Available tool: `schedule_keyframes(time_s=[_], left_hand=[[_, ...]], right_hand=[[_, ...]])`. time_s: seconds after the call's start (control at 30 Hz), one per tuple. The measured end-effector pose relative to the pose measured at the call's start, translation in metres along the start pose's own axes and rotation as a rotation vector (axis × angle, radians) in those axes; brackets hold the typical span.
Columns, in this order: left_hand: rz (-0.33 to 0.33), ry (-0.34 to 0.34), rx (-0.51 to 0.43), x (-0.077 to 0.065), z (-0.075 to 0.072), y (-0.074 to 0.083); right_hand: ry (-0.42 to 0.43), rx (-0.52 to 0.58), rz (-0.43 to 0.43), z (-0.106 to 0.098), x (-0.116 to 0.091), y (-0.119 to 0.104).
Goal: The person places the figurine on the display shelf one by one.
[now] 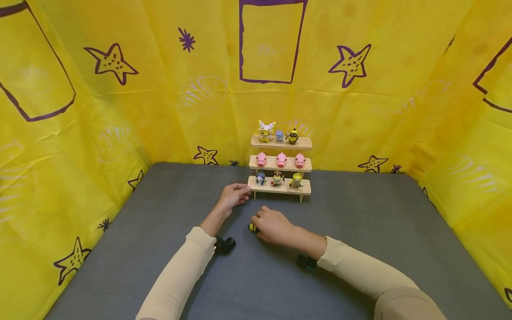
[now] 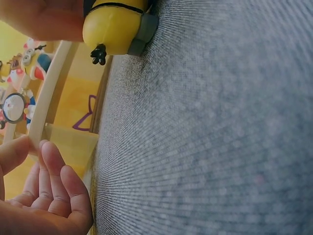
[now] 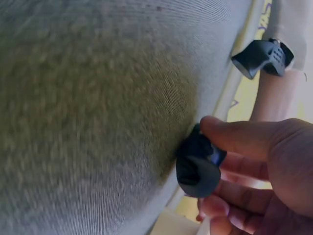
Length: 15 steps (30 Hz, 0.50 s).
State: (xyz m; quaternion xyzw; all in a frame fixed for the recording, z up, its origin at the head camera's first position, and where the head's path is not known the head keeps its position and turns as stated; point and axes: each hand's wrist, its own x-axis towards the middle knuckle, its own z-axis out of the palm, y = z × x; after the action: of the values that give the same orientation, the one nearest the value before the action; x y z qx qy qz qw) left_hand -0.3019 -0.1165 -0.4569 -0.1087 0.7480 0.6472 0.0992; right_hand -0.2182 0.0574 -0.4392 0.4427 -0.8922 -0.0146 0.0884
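My left hand [image 1: 234, 196] pinches the left end of the lowest board of a three-tier wooden display shelf [image 1: 280, 190]; the left wrist view shows thumb and fingertips at the board's corner. In front of the shelf, my right hand [image 1: 276, 227] holds a small yellow minion figurine [image 2: 112, 29] low over the grey cloth. Fingers cover most of it in the head view. Its dark underside faces the camera in the right wrist view, with the thumb [image 3: 234, 134] on one side. Whether it touches the cloth I cannot tell.
Three pink pig figurines [image 1: 282, 160] line the middle board. The top board bears a white-and-yellow figurine [image 1: 265, 132] and two smaller ones; three figurines, one yellow [image 1: 296, 180], stand on the lowest. Yellow patterned cloth [image 1: 160, 106] hangs behind the grey table [image 1: 360, 231].
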Motion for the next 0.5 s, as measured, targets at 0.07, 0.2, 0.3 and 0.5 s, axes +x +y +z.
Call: schedule_keyframes(time_s=[0.07,0.2,0.3,0.5], left_hand=[[0.003,0.003,0.005,0.0001,0.0,0.0003],[0.004,0.005,0.011,0.0003,-0.0001,0.0004],[0.007,0.005,0.008,0.0005,-0.0001,-0.0001],[-0.003,0.004,0.004,0.0014,-0.0004,-0.0001]], right_hand=[[-0.001,-0.032,0.007,0.0009,0.0022,-0.0022],[0.008,-0.063,0.021,0.0022,0.0045,-0.0051],[0.015,-0.042,0.041,0.0027,0.0049,-0.0048],[-0.016,0.145,0.1,0.0027,0.0018,0.0034]])
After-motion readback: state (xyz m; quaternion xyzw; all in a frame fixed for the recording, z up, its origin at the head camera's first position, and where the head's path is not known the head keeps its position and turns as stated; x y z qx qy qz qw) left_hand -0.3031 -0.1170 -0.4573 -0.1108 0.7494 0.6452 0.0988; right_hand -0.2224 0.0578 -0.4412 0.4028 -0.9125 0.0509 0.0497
